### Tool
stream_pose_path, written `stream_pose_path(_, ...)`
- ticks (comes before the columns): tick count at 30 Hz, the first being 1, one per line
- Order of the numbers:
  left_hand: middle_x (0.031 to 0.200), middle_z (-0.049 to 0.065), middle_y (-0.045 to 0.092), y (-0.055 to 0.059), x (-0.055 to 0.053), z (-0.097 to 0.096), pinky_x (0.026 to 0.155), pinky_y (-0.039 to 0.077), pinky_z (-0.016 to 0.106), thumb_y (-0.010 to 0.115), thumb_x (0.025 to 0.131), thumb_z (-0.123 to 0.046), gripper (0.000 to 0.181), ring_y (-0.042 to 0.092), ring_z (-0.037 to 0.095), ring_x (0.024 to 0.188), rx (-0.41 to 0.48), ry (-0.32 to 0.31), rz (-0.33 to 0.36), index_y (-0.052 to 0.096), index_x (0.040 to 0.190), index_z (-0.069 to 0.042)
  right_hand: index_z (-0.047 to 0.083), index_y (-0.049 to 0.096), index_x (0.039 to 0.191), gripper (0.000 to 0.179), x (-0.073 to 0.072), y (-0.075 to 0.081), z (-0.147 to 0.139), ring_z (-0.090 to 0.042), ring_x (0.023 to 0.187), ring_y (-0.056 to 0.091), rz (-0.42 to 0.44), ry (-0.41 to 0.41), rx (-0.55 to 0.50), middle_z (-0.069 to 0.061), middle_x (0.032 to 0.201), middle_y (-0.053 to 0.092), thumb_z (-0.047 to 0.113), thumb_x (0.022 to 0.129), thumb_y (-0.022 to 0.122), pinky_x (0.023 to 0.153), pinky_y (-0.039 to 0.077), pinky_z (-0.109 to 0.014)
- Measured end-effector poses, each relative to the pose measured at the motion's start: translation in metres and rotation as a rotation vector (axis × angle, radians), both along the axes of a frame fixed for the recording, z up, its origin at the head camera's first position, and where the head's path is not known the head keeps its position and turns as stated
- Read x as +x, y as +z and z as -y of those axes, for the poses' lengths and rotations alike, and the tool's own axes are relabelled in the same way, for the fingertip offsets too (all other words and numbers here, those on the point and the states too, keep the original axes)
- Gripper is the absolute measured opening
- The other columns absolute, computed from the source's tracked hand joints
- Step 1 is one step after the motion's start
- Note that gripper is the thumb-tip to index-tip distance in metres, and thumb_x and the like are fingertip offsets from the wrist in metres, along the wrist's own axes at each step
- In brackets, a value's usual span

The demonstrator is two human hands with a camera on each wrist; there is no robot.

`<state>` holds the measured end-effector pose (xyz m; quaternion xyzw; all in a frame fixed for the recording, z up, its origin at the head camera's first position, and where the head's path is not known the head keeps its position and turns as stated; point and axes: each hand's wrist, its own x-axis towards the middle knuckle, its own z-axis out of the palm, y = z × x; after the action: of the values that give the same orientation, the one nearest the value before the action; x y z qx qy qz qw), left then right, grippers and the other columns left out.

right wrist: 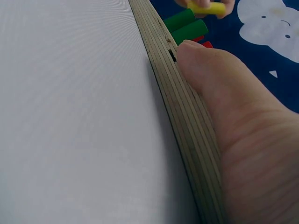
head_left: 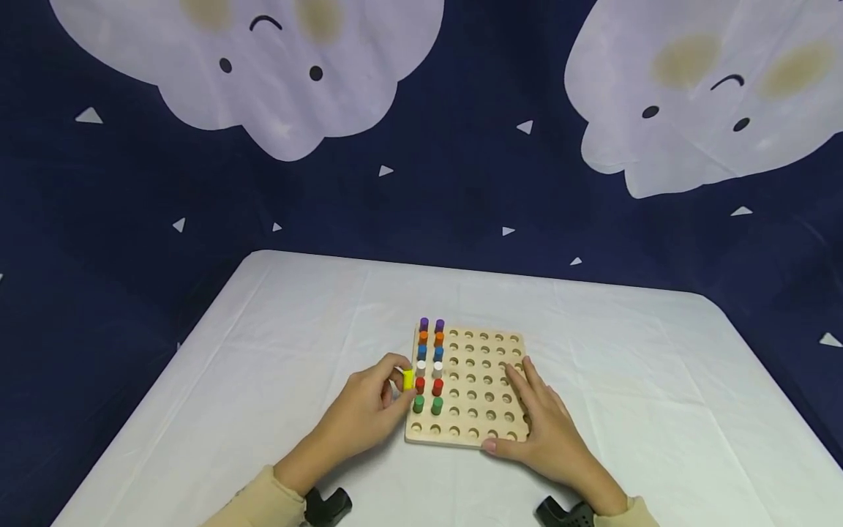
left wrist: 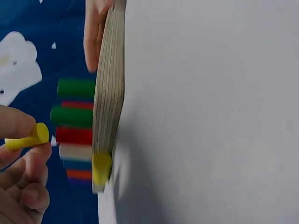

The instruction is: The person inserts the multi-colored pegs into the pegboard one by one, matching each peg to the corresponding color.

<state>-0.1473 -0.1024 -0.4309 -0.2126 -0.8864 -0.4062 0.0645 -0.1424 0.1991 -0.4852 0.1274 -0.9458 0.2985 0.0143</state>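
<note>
A pale wooden peg board (head_left: 462, 422) with rows of round holes lies on the white table. My left hand (head_left: 362, 406) pinches a yellow peg (left wrist: 39, 134) between thumb and fingers, just off the board's left edge. Two columns of upright pegs fill the left side: purple pegs (head_left: 424, 323) at the far end, then orange, blue, white, red and green pegs (head_left: 437, 405) nearest me. My right hand (head_left: 543, 428) rests on the right side with fingers spread, its thumb (right wrist: 201, 65) against the front edge. A blurred second yellow shape (left wrist: 102, 168) shows against the board's side.
The white-covered table (head_left: 316, 307) extends around the board. Behind it hangs a dark blue cloth (head_left: 448, 205) with cloud faces and small white triangles. A black wrist device (head_left: 327, 506) sits by the left wrist, another (head_left: 565, 512) by the right.
</note>
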Motion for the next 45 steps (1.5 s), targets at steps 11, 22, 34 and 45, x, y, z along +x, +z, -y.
stream_pose_path(11,0.084,-0.013,0.07,-0.005,0.016,-0.018,0.059,0.043,0.015,0.076,0.088,-0.025,0.022,0.054,-0.007,0.067,-0.187,-0.184,-0.159,0.063,0.106,-0.019,0.028,0.023,0.158,0.116,0.001,0.002,0.0,-0.059,0.139,0.026,-0.013,0.008,0.001,-0.013,0.167,0.009,0.074,0.065,0.076,0.1,0.027,-0.079)
stream_pose_path(22,0.07,-0.016,0.059,-0.01,0.014,-0.024,0.054,0.036,0.015,0.076,0.088,-0.026,0.018,0.042,-0.003,0.059,-0.366,-0.215,-0.283,0.06,0.097,-0.023,0.029,0.023,0.158,0.117,0.0,-0.001,-0.001,-0.058,0.142,0.022,-0.008,0.005,-0.007,-0.013,0.167,0.008,0.074,0.064,0.077,0.103,0.024,-0.078)
stream_pose_path(34,0.067,-0.019,0.052,-0.009,0.013,-0.024,0.051,0.032,0.014,0.074,0.089,-0.026,0.013,0.041,-0.004,0.058,-0.396,-0.231,-0.28,0.062,0.095,-0.026,0.029,0.024,0.158,0.117,0.0,-0.002,-0.001,-0.057,0.143,0.021,-0.001,0.002,-0.014,-0.011,0.168,0.008,0.074,0.064,0.077,0.104,0.022,-0.077)
stream_pose_path(45,0.08,-0.016,0.064,-0.011,0.013,-0.023,0.057,0.04,0.015,0.076,0.087,-0.025,0.014,0.049,-0.004,0.067,-0.38,-0.219,-0.275,0.063,0.09,-0.023,0.029,0.023,0.158,0.118,-0.001,-0.002,-0.001,-0.057,0.143,0.022,-0.008,0.004,-0.005,-0.012,0.167,0.008,0.075,0.063,0.077,0.105,0.022,-0.077)
